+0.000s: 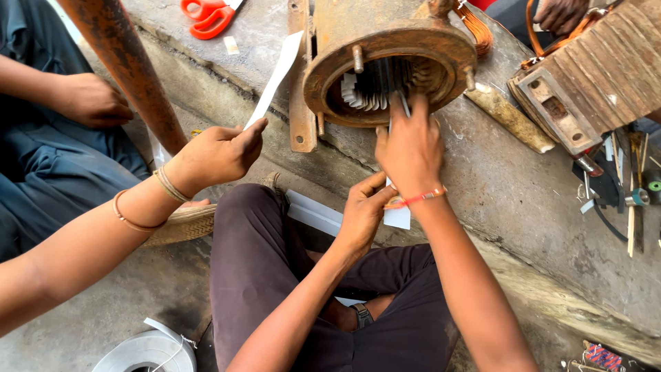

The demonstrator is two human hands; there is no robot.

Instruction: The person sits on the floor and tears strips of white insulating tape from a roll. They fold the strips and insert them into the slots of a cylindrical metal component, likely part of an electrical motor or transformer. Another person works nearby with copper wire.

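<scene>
Both hands, seemingly, feed a white strip (397, 215) into the stator (389, 65).

The motor housing (389, 65) sits on the concrete ledge (509, 186) straight ahead of you, its opening facing you. Behind it to the left lie scissors (206, 15); to its right stands a second stator block (595, 76), with loose tools (630, 196) before that. The tape roll (148, 351) lies on the floor, lower left, beside your knee.
</scene>
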